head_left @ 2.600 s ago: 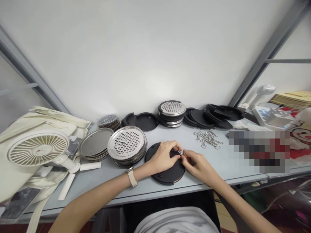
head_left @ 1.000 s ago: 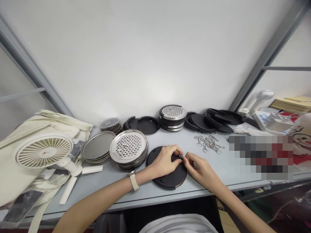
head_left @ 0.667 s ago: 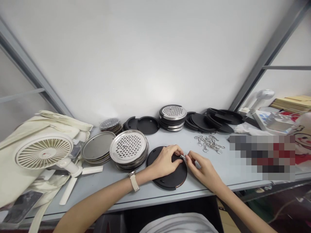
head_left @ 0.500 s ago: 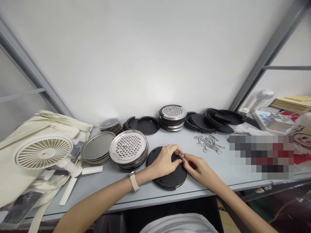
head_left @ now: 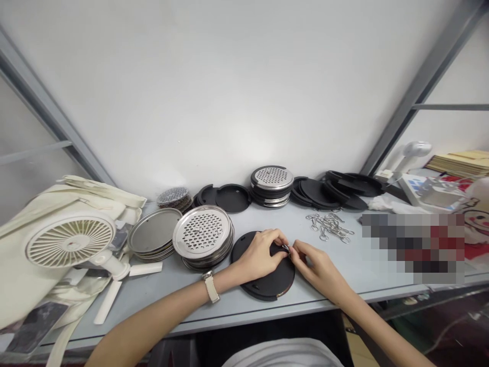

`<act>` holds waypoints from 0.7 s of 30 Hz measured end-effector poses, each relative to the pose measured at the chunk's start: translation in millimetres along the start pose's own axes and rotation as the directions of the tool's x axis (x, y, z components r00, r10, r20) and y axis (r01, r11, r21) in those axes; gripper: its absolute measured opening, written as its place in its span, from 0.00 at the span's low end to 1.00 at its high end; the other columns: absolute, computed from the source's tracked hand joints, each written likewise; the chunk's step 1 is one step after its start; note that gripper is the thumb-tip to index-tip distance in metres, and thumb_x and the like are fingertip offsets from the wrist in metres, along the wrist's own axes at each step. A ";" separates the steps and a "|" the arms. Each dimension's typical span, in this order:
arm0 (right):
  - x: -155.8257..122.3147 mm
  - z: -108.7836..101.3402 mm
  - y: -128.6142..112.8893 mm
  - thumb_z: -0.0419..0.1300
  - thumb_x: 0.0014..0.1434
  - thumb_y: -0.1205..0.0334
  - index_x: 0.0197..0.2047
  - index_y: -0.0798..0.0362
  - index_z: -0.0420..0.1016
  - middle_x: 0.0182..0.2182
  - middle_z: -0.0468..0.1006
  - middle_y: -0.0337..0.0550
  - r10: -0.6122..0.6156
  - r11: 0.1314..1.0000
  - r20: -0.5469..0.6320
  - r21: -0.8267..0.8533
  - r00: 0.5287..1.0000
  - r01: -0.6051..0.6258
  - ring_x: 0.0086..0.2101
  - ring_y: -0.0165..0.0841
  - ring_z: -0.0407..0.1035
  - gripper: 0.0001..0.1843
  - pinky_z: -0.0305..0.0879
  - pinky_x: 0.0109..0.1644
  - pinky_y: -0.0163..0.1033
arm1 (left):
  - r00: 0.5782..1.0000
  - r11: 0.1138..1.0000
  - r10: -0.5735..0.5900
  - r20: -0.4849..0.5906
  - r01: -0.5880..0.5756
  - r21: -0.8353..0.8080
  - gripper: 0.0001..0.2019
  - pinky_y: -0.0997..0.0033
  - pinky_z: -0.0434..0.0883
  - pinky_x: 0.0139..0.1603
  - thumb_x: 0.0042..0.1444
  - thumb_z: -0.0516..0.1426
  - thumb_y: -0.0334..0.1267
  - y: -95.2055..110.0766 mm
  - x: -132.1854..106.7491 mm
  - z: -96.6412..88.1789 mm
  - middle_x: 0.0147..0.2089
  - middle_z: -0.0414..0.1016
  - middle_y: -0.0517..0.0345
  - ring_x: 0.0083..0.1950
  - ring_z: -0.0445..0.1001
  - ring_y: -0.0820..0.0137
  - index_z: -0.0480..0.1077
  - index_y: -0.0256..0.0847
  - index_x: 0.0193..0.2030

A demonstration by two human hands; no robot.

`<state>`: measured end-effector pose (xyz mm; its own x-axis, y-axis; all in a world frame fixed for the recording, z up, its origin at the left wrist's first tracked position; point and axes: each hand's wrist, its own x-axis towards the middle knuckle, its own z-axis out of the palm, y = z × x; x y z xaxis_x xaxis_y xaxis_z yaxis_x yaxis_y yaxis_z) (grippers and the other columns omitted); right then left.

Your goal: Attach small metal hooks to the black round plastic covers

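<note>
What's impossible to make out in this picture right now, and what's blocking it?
All in the head view:
Small silver metal piece: exact shape, mostly covered by the left hand and right hand.
Flat round black disc: its middle, covered by the left hand.
Grey-and-red pixelated patch: what lies beneath, masked by the blurring.
Cream fabric heap: its full extent, cut off by the left edge.

White fan (head_left: 72, 243) near cream fabric (head_left: 53, 205)

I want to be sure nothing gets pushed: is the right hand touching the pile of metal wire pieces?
Apart. The head view shows a strip of grey table between the right hand and the pile of metal wire pieces.
</note>
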<state>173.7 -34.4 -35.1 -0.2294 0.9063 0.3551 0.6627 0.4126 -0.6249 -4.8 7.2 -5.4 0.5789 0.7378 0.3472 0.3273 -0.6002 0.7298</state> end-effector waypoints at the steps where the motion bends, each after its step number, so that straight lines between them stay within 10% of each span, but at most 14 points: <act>1: -0.1 -0.1 0.4 0.46 0.67 0.59 0.28 0.50 0.56 0.21 0.60 0.33 -0.001 1.000 -0.012 0.004 1.000 0.001 0.23 0.29 0.56 0.14 0.55 0.28 0.33 | 1.000 1.000 0.001 -0.006 -0.001 0.008 0.10 0.68 0.63 0.50 0.52 0.60 0.26 0.0 0.0 0.1 0.40 0.74 0.61 0.45 0.72 0.68 0.67 0.41 0.39; 21: 5.5 -4.0 -1.7 0.48 0.65 0.61 0.25 0.51 0.57 0.20 0.58 0.32 0.022 0.997 0.044 0.073 0.999 -0.025 0.23 0.28 0.55 0.15 0.55 0.26 0.32 | 1.000 0.997 -0.011 -0.004 0.011 0.082 0.10 0.63 0.61 0.53 0.53 0.59 0.27 -1.9 -0.5 1.4 0.42 0.72 0.59 0.48 0.69 0.66 0.67 0.42 0.41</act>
<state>174.2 -30.5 -29.2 -0.2459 0.9181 0.3108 0.6147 0.3957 -0.6823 -4.6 7.5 -7.7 0.5726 0.7453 0.3416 0.3935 -0.6153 0.6830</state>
